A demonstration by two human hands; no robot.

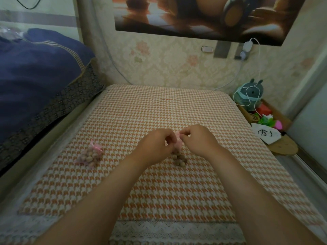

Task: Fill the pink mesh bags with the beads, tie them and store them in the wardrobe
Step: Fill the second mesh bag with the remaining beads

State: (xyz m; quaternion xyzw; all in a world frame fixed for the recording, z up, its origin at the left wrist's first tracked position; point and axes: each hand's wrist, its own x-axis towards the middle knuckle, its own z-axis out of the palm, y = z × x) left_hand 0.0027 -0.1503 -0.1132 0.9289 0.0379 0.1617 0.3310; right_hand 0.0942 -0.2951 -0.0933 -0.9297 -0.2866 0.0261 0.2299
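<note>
Far left: a dark blue quilt (35, 71) piled high, with a patterned brown edge. Beside it, a bed under an orange-and-white houndstooth cover (159, 112), lace trim along the near edge.

On the cover, left of centre: a filled pink mesh bag (90, 155), tied shut with a pink ribbon bow, round tan beads showing through the mesh. Lying well apart from both hands.

Near the middle: left hand (155, 147), fingers curled in, thumb and fingertips pinched on the top of a second pink bag (177, 145) (mostly hidden between the two hands). Just below that bag, a small cluster of loose beads (179, 159) resting on the cover.

Right hand (196, 140) just across from the left, also closed into a pinch at the neck of the same bag, fingertips nearly meeting those of the left. Whether a ribbon is held between them: cannot tell.

Farther right, off the bed edge: a grey-green plush toy (250, 96) with a white cable (254, 68) looped over it, colourful odds and ends below it, and a white cloth pouch (266, 135) with a drawn face.

Up on the wall: a large brown-toned poster (203, 16), floral wallpaper beneath.
</note>
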